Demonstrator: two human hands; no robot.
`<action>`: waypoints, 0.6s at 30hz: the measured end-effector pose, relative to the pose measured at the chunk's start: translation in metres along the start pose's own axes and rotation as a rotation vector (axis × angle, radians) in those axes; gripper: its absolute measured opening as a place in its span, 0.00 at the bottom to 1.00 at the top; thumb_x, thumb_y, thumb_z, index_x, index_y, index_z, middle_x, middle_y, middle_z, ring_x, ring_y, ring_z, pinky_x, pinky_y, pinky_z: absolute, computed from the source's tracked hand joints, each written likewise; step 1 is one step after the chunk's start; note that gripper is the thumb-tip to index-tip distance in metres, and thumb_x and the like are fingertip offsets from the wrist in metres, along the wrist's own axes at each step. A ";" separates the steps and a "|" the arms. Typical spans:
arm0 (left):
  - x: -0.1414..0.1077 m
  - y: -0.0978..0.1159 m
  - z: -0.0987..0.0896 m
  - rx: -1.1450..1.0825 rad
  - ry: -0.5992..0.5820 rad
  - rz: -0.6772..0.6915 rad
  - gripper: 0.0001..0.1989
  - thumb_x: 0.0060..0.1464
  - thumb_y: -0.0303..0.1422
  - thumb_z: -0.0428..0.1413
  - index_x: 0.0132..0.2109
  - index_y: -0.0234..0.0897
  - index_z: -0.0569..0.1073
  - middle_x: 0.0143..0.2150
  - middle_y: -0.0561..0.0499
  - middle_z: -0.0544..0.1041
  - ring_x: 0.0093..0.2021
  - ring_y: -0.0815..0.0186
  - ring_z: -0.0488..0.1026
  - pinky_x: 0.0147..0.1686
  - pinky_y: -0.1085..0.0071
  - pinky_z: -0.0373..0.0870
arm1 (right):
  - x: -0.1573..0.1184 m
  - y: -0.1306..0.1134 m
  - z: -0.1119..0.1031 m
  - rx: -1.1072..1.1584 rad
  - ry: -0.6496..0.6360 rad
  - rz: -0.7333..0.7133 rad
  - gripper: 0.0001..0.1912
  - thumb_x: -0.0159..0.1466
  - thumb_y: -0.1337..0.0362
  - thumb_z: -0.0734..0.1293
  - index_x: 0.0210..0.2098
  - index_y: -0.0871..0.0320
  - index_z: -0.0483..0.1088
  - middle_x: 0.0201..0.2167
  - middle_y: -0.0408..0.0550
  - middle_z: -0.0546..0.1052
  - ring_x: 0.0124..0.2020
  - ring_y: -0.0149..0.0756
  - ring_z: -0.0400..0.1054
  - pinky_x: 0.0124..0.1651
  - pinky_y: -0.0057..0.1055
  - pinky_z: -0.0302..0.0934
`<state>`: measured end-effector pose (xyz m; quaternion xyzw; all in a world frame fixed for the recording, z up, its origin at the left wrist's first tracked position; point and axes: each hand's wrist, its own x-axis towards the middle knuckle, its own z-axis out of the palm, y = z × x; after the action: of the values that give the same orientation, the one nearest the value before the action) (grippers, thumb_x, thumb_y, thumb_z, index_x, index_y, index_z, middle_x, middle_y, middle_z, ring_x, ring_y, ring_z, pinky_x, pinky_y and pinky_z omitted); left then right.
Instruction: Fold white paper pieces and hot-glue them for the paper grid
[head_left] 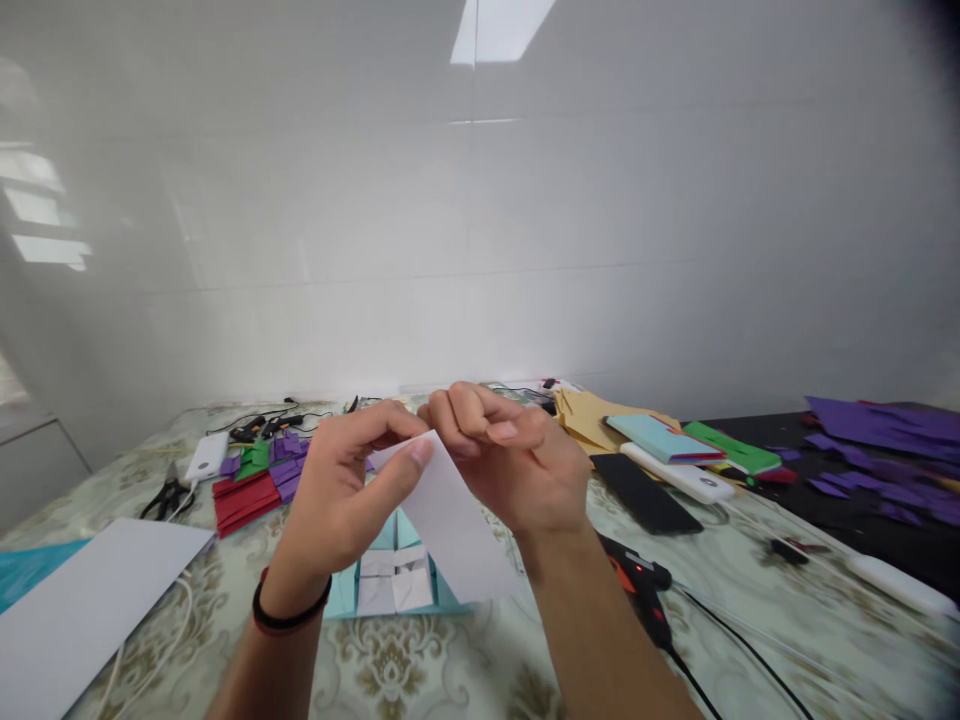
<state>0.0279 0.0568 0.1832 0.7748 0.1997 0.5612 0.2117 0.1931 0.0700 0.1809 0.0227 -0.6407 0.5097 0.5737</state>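
Between the thumb and fingers of my left hand is a corner of a white paper strip, which slants down to the right above the table. My right hand is beside the strip's upper end with its fingers curled in; whether something is pinched in them is hidden. Under the strip, partly covered by it and my left hand, lies a light blue folded paper piece with white folded paper squares on it. A dark band circles my left wrist.
Left are a white sheet, black-handled scissors, a white power bank and red folded paper. Right are a glue gun with its cord, a black phone, a white power strip and purple paper pieces.
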 end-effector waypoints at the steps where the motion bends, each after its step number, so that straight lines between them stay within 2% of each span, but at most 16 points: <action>1: 0.000 0.000 0.000 0.000 -0.001 -0.003 0.08 0.63 0.28 0.58 0.33 0.38 0.76 0.28 0.55 0.77 0.27 0.70 0.69 0.28 0.73 0.64 | 0.000 0.000 0.000 0.000 -0.010 -0.004 0.15 0.61 0.59 0.62 0.24 0.53 0.51 0.22 0.42 0.53 0.27 0.39 0.46 0.33 0.37 0.48; 9: -0.002 0.000 -0.001 -0.007 -0.031 -0.017 0.08 0.64 0.28 0.58 0.34 0.39 0.77 0.29 0.55 0.77 0.28 0.70 0.70 0.29 0.73 0.65 | 0.000 0.003 0.001 -0.005 -0.010 0.010 0.19 0.64 0.56 0.65 0.24 0.53 0.52 0.23 0.40 0.51 0.26 0.37 0.45 0.32 0.35 0.46; 13: -0.002 -0.001 0.000 -0.015 -0.029 -0.022 0.08 0.64 0.28 0.58 0.34 0.39 0.76 0.29 0.56 0.77 0.29 0.71 0.69 0.30 0.74 0.65 | -0.001 0.005 -0.001 0.035 -0.038 0.001 0.19 0.67 0.59 0.64 0.24 0.54 0.53 0.24 0.40 0.52 0.27 0.36 0.45 0.32 0.34 0.45; 18: -0.001 -0.001 0.000 -0.023 -0.014 -0.035 0.09 0.64 0.27 0.57 0.34 0.38 0.77 0.29 0.56 0.76 0.29 0.71 0.70 0.30 0.74 0.65 | -0.001 0.004 -0.002 0.070 -0.054 0.018 0.15 0.64 0.60 0.64 0.25 0.54 0.53 0.25 0.40 0.52 0.28 0.37 0.44 0.34 0.35 0.45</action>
<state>0.0277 0.0576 0.1818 0.7727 0.2054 0.5542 0.2316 0.1924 0.0731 0.1775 0.0507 -0.6380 0.5361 0.5504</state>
